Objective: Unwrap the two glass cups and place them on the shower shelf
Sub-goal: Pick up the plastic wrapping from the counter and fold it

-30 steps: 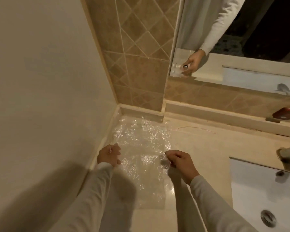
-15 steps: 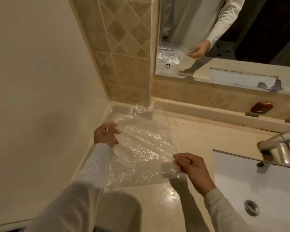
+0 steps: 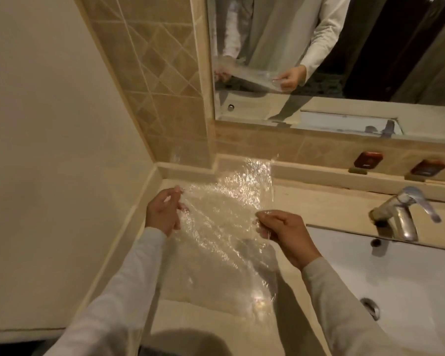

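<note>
I note the bubble wrap [image 3: 224,227]: clear plastic, crinkled, glinting. Table [image 3: 319,204]: beige polished stone, smooth, glossy where light strikes. Sink [image 3: 409,278]: white glazed ceramic. Faucet [image 3: 401,214]: dull brushed metal. Wall tiles [image 3: 159,73]: tan, satin, scored diagonally. Side wall [image 3: 49,124]: matt cream. Sleeves [image 3: 344,304]: pale soft cloth. Mirror [image 3: 344,60]: glass.

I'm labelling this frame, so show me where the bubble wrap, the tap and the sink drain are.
bubble wrap [image 3: 224,227]: head view, middle of the sheet held between the hands.
tap [image 3: 401,217]: head view, on its metal body.
sink drain [image 3: 369,308]: head view, on the metal ring in the basin.
</note>
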Demonstrator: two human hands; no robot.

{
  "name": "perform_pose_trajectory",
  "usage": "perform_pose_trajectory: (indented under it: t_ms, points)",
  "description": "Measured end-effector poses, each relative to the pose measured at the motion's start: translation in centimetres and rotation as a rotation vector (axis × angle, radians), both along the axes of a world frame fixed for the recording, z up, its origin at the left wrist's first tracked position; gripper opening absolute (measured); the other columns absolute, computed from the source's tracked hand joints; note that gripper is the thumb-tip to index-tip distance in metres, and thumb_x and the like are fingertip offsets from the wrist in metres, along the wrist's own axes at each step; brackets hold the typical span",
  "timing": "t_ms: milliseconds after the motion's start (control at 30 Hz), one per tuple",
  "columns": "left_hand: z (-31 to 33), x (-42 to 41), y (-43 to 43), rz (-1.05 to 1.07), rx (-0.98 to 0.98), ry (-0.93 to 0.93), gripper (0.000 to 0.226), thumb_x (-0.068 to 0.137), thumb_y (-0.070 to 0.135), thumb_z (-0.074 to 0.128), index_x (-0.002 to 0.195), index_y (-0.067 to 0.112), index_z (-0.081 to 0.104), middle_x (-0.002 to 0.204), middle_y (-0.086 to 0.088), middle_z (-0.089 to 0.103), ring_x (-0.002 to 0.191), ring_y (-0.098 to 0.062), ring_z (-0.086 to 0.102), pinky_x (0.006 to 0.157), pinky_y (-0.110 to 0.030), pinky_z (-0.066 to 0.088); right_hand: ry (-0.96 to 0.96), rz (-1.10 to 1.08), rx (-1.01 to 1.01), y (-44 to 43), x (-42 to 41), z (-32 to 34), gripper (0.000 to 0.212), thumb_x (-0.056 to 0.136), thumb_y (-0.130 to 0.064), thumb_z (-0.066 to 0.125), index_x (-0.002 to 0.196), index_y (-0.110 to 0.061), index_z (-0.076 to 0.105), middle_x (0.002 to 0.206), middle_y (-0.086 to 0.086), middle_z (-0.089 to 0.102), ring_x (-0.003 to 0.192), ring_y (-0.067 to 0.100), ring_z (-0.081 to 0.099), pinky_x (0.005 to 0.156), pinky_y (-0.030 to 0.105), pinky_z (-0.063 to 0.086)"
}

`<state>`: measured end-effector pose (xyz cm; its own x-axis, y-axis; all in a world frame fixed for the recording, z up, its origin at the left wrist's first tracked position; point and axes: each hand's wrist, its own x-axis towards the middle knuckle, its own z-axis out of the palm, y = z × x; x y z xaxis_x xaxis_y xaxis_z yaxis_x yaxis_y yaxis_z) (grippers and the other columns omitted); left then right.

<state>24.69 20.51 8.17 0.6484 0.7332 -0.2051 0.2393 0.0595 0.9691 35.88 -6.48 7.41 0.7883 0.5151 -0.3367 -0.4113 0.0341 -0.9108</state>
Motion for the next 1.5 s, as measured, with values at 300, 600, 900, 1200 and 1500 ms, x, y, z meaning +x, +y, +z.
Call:
perform_pose_trajectory:
  t_ms: [300,600,900,1200,1500]
  points:
    - [-2.6,-7.1,-1.5,-0.095,-0.327,0.178,0.035,0.058,0.018,0.091,0.088,0.01,0.074,0.086,-0.019,0.071,0.047,-0.019,0.059,0.046,-0.026,0.051,-0.05,-0.106,0.028,-0.6,2.6,0.6,0.003,0.088,-0.004,0.074,0.089,-0.002,0.077,0.078,0.012,0.079,0.07,0.019,0.076,0.064,0.023,0.06]
    - [-3.1,-6.9,-2.7,0.131,-0.52,-0.117,0.041,0.068,0.022,0.085,0.103,0.007,0.071,0.09,-0.011,0.077,0.069,-0.017,0.073,0.051,-0.021,0.055,-0.15,-0.16,0.036,-0.6,2.6,0.3,0.01,0.09,-0.013,0.075,0.096,-0.005,0.077,0.086,0.015,0.079,0.075,0.021,0.077,0.068,0.026,0.061]
    - [-4.2,-7.5,-3.9,0.218,-0.416,-0.105,0.029,0.067,0.007,0.086,0.093,0.004,0.074,0.083,-0.019,0.075,0.061,-0.021,0.071,0.053,-0.025,0.056,-0.083,-0.074,-0.021,-3.3,2.8,-1.0,0.008,0.092,0.001,0.068,0.095,-0.001,0.075,0.083,0.016,0.078,0.073,0.023,0.071,0.075,0.03,0.063]
    - [-5.2,-8.6,-6.5,0.295,-0.414,-0.023,0.022,0.071,0.007,0.083,0.092,0.011,0.076,0.099,-0.021,0.074,0.078,-0.027,0.072,0.072,-0.046,0.061,-0.018,0.163,-0.192,-3.1,-0.9,-3.3,0.019,0.091,-0.007,0.073,0.085,0.011,0.074,0.073,0.018,0.069,0.068,0.026,0.058,0.064,0.032,0.055]
    - [-1.9,-3.2,-11.0,-0.296,1.001,0.021,0.056,0.084,0.016,0.069,0.137,0.026,0.051,0.149,-0.009,0.044,0.135,-0.019,0.04,0.112,-0.031,0.032,-0.515,0.467,-0.514,-5.1,2.1,-1.2,0.011,0.092,-0.016,0.074,0.1,-0.019,0.081,0.088,-0.005,0.079,0.065,0.001,0.07,0.063,0.013,0.053]
